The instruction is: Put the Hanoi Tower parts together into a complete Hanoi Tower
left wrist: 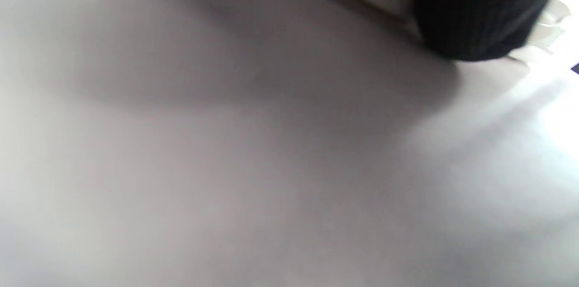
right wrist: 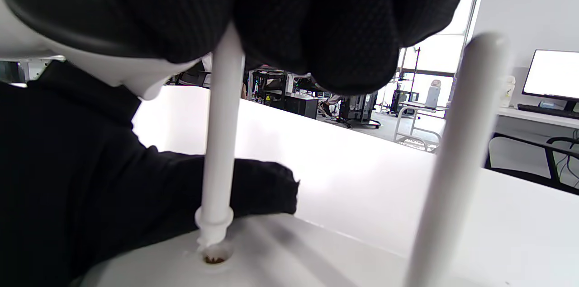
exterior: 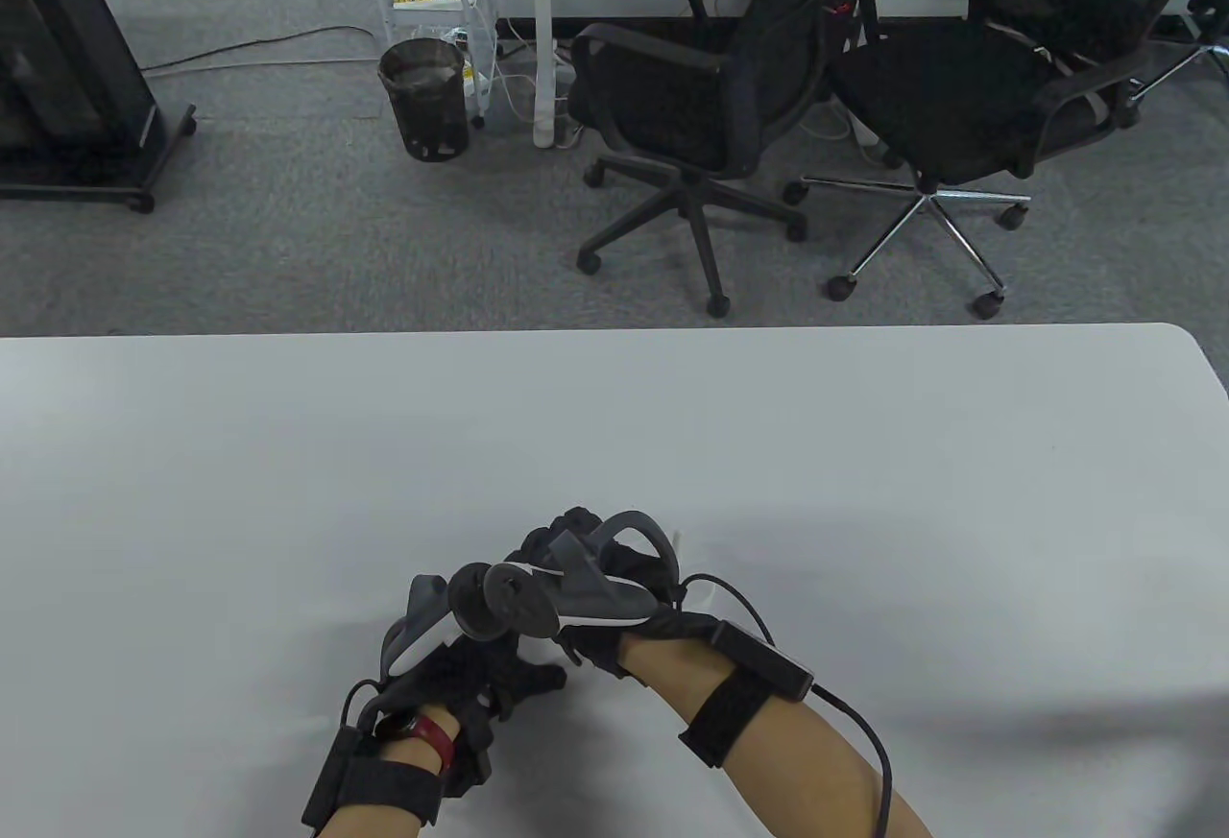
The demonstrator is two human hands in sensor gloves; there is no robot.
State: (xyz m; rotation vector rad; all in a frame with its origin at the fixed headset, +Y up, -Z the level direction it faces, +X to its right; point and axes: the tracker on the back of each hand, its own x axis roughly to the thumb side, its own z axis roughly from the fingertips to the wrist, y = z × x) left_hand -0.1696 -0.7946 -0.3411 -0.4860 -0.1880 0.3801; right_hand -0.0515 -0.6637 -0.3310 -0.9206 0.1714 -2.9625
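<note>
In the right wrist view my right hand's fingers (right wrist: 316, 20) pinch the top of a white peg (right wrist: 221, 142). The peg stands upright with its collared lower end just above a round hole (right wrist: 215, 257) in the white base (right wrist: 289, 255). A second white peg (right wrist: 457, 165) stands upright on the base to the right. My left hand (right wrist: 253, 187) lies against the base's left edge, holding it. In the table view both hands meet near the front edge, the right hand (exterior: 576, 545) over the left hand (exterior: 480, 675), and they hide the base. The left wrist view is blurred and shows only a gloved finger (left wrist: 475, 11).
The white table (exterior: 864, 492) stretches wide around the hands. Two black office chairs (exterior: 710, 108) and a bin (exterior: 422, 99) stand on the floor beyond the far edge. No discs show in any view.
</note>
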